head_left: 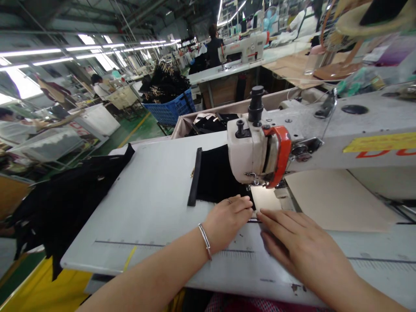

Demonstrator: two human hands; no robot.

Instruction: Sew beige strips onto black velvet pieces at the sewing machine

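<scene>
On the white desk, just under the sewing machine head, black fabric is laid flat. Its near edge is pressed by the left hand, fingers curled close together. Beside it the right hand is laid palm-down, fingers straight and together.

Left: we are seeing a black cloth heap draping off the white worktable.
Aisle: a blue plastic crate is standing.
</scene>
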